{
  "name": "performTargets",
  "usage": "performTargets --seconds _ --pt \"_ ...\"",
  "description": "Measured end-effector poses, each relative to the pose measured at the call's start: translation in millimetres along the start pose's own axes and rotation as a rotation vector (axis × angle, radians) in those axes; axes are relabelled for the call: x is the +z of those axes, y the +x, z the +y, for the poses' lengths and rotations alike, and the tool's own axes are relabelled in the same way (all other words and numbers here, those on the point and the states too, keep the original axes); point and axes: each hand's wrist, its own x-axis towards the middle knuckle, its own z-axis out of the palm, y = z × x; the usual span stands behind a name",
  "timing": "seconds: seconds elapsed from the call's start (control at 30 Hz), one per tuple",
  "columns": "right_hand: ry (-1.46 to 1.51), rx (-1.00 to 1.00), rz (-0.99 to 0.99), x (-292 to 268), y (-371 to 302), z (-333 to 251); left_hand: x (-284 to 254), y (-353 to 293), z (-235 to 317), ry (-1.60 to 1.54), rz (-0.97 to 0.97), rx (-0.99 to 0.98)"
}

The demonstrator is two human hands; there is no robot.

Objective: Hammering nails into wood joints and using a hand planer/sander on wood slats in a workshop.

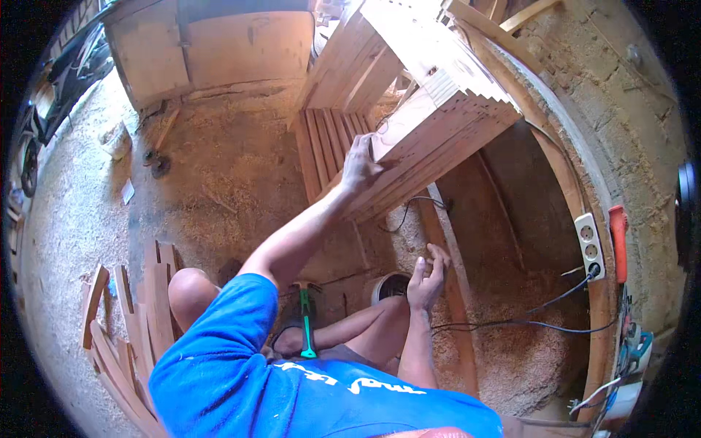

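My left hand (360,162) reaches forward to the near corner of a large pale wooden piece (438,142) built of boards laid side by side. Its fingers bend over the edge and its thumb lies along the near side. Lower and to the right, my right hand (426,281) is raised with the thumb and loosely bent fingers apart, and nothing shows in it. A hammer (307,325) with a green handle lies by my folded legs. Just left of the right hand stands a round container (391,287), its contents unclear.
Slatted wooden parts (332,142) stand behind my left hand. Curved wooden pieces (135,328) are stacked at my left. A power strip (590,246) and a red-handled tool (618,241) are on the right, with black cables (526,323) trailing across. Sawdust covers much of the floor (212,182).
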Motion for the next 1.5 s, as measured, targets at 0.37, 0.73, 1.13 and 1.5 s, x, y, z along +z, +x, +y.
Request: performTargets --seconds 0.37,0.73,1.13,1.5 --pt "-0.107 0.097 -0.084 -14.2 -23.4 32.1 6.6 9.7 -14.9 0.007 0.082 0.13" --pt "0.026 0.093 -0.14 15.7 -26.7 23.0 -13.6 8.8 -27.0 0.096 -0.002 0.072" --pt "0.136 0.234 -0.463 -3.9 -60.6 8.5 -74.4 -261.5 91.0 -0.694 -0.85 -0.727" --pt "0.357 0.549 0.07 -76.8 -72.9 46.4 -145.5 -286.7 100.3 -0.337 -0.63 -0.607"
